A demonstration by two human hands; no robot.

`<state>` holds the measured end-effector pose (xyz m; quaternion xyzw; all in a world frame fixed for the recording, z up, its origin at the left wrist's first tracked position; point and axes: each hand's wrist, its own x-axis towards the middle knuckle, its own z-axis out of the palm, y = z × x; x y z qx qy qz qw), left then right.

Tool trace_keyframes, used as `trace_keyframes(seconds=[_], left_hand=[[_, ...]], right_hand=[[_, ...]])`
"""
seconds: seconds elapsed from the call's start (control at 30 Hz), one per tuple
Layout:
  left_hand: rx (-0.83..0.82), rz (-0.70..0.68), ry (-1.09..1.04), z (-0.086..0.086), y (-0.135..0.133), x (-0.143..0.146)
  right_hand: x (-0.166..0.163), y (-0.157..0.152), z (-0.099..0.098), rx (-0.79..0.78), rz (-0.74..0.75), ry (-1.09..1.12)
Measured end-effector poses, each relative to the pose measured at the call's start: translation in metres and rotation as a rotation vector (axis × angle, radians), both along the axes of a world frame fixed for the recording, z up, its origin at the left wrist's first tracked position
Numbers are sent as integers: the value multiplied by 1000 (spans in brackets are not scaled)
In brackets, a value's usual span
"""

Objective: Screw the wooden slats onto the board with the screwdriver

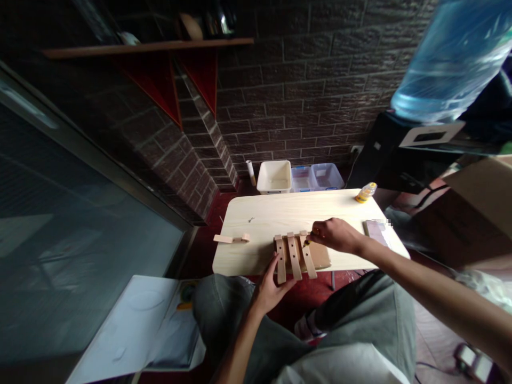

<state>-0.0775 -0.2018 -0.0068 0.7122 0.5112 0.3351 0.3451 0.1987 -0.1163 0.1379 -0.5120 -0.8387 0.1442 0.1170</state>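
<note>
A small wooden assembly (296, 256) of three slats across a brown board lies at the near edge of the low light-wood table (280, 213). My left hand (270, 285) grips the assembly from below at its left slat. My right hand (334, 234) is closed over the top of the right slat, pinching a small tool with a yellow tip that I cannot make out clearly. A loose wooden piece (232, 239) lies at the table's left edge.
A yellow glue bottle (366, 192) and a phone (376, 232) sit on the table's right side. Beyond the table stand a white bin (274, 177) and clear plastic boxes (318, 177) against the brick wall. A water bottle (452, 58) stands at right, paper sheets (136, 325) on the floor.
</note>
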Motion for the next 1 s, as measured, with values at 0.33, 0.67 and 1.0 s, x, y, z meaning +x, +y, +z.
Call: trace_keyframes(seconds=[0.33, 0.67, 1.0], left_hand=[[201, -90, 132, 33, 2, 27], [200, -32, 201, 30, 10, 41], [161, 95, 152, 5, 3, 43]], right_hand=[[35, -60, -72, -524, -570, 1352], [3, -117, -133, -682, -616, 1446], [-32, -119, -143, -581, -579, 1470]])
